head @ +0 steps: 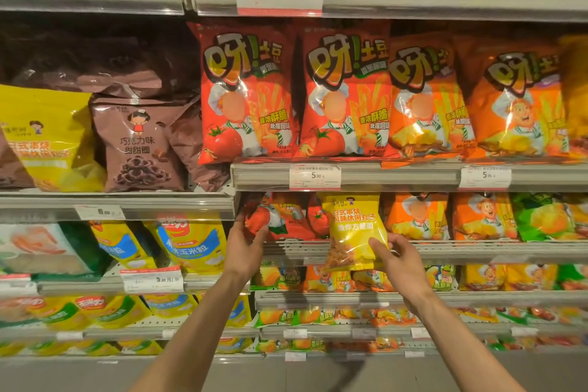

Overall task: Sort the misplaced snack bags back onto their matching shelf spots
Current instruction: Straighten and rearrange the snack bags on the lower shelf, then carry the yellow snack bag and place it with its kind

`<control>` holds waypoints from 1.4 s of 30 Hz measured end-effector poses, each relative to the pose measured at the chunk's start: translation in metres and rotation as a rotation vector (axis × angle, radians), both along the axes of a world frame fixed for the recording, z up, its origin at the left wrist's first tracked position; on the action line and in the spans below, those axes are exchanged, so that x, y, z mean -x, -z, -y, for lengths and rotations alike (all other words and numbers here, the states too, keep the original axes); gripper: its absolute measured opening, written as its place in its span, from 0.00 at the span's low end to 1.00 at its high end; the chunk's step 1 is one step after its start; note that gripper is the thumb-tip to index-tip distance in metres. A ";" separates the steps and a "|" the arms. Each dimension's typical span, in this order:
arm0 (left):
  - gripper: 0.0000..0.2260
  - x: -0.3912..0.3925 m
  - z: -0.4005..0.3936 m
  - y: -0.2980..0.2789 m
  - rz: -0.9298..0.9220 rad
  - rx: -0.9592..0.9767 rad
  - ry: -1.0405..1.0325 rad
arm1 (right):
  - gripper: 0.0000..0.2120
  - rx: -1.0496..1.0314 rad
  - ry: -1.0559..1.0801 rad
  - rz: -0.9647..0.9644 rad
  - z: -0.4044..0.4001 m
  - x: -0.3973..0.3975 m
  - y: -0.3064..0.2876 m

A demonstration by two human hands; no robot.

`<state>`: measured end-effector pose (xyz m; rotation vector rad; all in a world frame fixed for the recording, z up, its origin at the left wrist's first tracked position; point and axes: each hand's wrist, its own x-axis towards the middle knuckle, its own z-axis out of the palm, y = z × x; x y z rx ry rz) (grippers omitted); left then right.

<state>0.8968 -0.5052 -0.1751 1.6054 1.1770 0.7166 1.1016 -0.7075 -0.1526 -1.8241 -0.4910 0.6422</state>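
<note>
A small yellow snack bag stands out among red and orange chip bags on the middle right shelf. My right hand pinches its lower right corner. My left hand holds the lower left edge of a red tomato chip bag on the same shelf, thumb across its front. A larger yellow bag with matching print sits on the upper left shelf, next to a brown chocolate-ring bag.
Big red bags and orange bags fill the shelf above. Price tags hang on the shelf rails. Blue-and-yellow bags and green bags crowd the lower shelves. The grey floor shows below.
</note>
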 end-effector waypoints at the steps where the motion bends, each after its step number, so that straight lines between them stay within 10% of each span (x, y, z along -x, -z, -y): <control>1: 0.27 -0.001 -0.005 0.006 -0.046 -0.027 0.015 | 0.11 -0.004 0.000 -0.007 0.000 0.000 0.000; 10: 0.34 0.013 -0.015 0.041 -0.344 -0.165 0.101 | 0.16 -0.020 0.002 -0.057 0.001 0.003 0.005; 15: 0.21 0.030 0.045 0.014 -0.175 -0.338 0.002 | 0.13 -0.040 -0.020 -0.072 0.007 0.011 0.013; 21: 0.21 0.016 0.087 -0.012 -0.047 0.134 0.287 | 0.07 -0.056 -0.111 -0.134 0.011 0.031 0.017; 31: 0.17 0.056 0.114 -0.041 0.124 0.210 0.193 | 0.04 -0.076 -0.223 -0.193 0.007 0.079 0.014; 42: 0.18 0.198 0.068 -0.084 0.252 0.075 0.157 | 0.20 -0.182 -0.385 -0.020 -0.030 0.210 -0.060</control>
